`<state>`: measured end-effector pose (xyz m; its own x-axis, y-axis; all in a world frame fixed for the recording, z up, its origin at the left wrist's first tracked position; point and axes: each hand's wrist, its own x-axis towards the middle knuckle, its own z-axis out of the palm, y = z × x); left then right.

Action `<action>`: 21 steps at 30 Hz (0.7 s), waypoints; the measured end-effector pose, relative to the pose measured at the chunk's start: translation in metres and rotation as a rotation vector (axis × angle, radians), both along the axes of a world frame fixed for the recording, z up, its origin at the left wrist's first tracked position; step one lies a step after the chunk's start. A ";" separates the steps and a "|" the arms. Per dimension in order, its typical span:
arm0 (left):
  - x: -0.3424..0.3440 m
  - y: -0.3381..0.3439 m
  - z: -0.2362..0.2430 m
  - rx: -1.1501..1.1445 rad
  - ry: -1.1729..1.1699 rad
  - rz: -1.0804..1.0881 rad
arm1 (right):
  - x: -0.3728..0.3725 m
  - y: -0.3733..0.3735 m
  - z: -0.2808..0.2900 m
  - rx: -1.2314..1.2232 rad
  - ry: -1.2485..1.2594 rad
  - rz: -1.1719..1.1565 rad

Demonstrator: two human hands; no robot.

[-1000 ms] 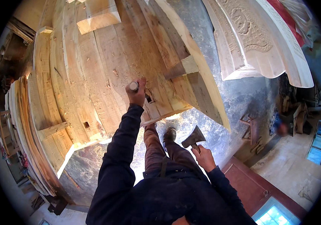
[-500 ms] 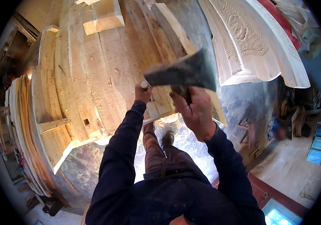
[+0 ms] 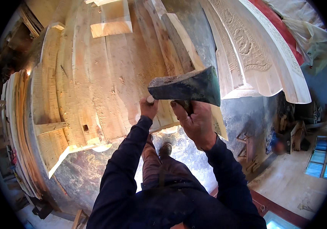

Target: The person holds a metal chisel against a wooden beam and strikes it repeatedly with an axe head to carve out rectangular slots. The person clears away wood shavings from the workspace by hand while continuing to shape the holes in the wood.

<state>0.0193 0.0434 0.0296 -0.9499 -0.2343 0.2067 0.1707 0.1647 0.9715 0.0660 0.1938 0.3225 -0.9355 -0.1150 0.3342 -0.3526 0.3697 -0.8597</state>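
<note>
My right hand (image 3: 197,121) is closed around the handle of an axe (image 3: 184,87). Its dark, worn head lies crosswise in the picture, the wide blade end at the right and the blunt back end at the left. That back end appears just above the pale round handle end of a chisel (image 3: 150,99), which my left hand (image 3: 149,109) grips upright; the chisel's blade is hidden below my fist. Under both hands is a broad panel of joined wooden planks (image 3: 90,87), with wood dust on it and a small square hole (image 3: 86,128) to the left.
A wooden block (image 3: 111,29) lies at the far end of the planks. Carved pale wooden pieces (image 3: 247,49) lean in at the upper right. Stacked boards (image 3: 20,129) line the left side. My feet are on the grey floor (image 3: 90,175), and a window (image 3: 323,157) shows far right.
The axe head, tilted and blurred before, is now sharp and lower in the picture. Both hands keep their grips. The whole view has shifted slightly, with the carved pieces lower.
</note>
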 end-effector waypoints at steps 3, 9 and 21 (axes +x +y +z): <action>-0.025 0.007 -0.003 0.111 0.083 0.186 | 0.000 0.002 -0.007 -0.010 -0.066 0.007; -0.085 0.007 0.062 0.208 -0.245 0.200 | 0.020 0.007 -0.037 0.095 -0.239 -0.038; -0.051 -0.032 0.081 0.722 -0.303 0.025 | 0.051 0.022 -0.064 0.106 -0.439 -0.124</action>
<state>-0.0314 0.0110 0.1105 -0.9331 -0.2340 -0.2730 -0.1149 -0.5255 0.8430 0.1171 0.2154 0.2586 -0.9946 -0.0051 -0.1037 0.0885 0.4797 -0.8730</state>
